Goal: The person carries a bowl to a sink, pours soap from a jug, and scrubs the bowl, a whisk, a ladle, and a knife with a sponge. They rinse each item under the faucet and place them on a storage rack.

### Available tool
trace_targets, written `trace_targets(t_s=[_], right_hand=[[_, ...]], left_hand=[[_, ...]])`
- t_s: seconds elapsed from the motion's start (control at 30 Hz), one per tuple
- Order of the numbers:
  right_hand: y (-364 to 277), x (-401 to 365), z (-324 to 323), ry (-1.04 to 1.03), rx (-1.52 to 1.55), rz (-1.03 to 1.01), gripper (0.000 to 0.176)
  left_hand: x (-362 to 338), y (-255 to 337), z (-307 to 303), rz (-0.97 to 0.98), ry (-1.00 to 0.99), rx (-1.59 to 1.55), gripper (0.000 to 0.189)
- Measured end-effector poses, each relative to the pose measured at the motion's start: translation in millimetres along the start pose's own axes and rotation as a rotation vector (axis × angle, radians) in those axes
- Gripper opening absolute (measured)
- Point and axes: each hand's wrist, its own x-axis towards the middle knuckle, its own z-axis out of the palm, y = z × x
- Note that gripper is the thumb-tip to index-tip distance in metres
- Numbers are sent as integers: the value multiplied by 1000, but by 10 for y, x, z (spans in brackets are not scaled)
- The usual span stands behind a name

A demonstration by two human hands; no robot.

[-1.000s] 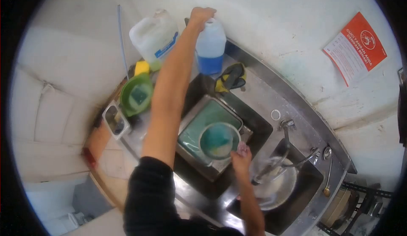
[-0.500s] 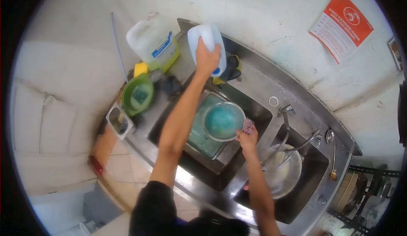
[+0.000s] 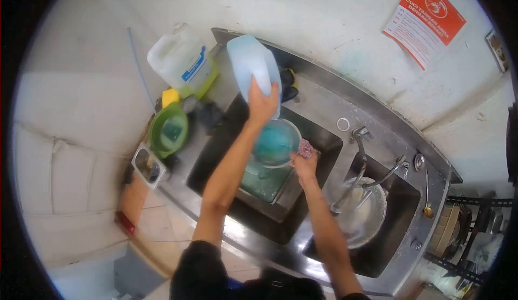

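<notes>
My left hand (image 3: 263, 103) is closed around the handle of a pale blue-white plastic jug (image 3: 245, 56). The jug tips downward, its lower end overlapping the far rim of a round bowl (image 3: 273, 164). Blue-green liquid (image 3: 278, 142) covers the bowl's bottom. On the bowl's near right edge, my right hand (image 3: 305, 165) grips the rim, with a crumpled pinkish scrubber (image 3: 306, 148) against its fingers. Below the bowl, a rectangular metal tray (image 3: 279, 193) with greenish water sits in the left sink basin (image 3: 318, 133).
Left of the basin stand a green bowl (image 3: 154, 133), a large jug of yellow-green liquid (image 3: 181, 65) and a small metal container (image 3: 141, 151). The right basin (image 3: 402, 203) holds a large round bowl (image 3: 380, 213) under a hose faucet (image 3: 362, 143). A ladle (image 3: 427, 192) lies far right.
The jug has tilted and come down to the bowl's far rim; its blue cap no longer shows. The bowl sits slightly nearer the jug. The whole view has shifted a little.
</notes>
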Motion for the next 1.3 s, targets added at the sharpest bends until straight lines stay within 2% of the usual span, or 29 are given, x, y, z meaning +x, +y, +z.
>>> trace_targets(t_s=[0.1,0.17,0.2,0.27,0.3,0.37,0.43,0.47,0.53,0.63,0.8,0.87,1.0,1.07,1.2,1.27,1.3], right_hand=[[-180,-86,42,-9,42,66,49],[-16,58,11,-54,-101,17,64],[-103,15,8,-55,-105,18,64],[-385,-152,25,-97,24,99,59],[-390,-157,23,-99,20,100,59],[-393,-172,1,-96,41,27,47],[-385,-154,-24,-109,39,26,48],[-384,-138,-31,-122,39,26,48],[-392,-126,-13,-130,73,-3,48],[-474,-124,47,-131,72,-16,48],[-526,-26,131,-112,39,-24,45],[-561,-48,110,-94,72,20,35],[-475,10,47,-129,31,-45,41],[-441,7,32,-111,59,-39,33],[-370,37,-4,-36,-2,-39,31],[-527,-70,-30,-100,41,47,45],[-480,-40,-54,-97,41,45,45]], left_hand=[[-61,-24,-2,13,-15,-6,34],[-78,-31,-7,10,-25,-6,34],[-83,-44,-5,9,-23,10,33],[-52,-55,-15,6,-15,27,33],[-1,-28,-22,-11,-10,17,33],[94,29,-36,-31,-3,6,32],[216,139,-42,72,-7,55,19],[275,221,-30,73,-7,53,19],[366,420,-15,-92,-7,-142,19],[412,394,-13,-65,7,-182,25],[266,375,-31,-68,-36,-130,25],[205,331,-22,-96,-33,-118,25],[4,53,11,-5,-42,-36,33],[-112,4,28,1,-47,8,36],[-148,70,34,6,-64,54,38],[-156,83,39,30,-63,57,38],[-164,122,39,18,-64,25,38]])
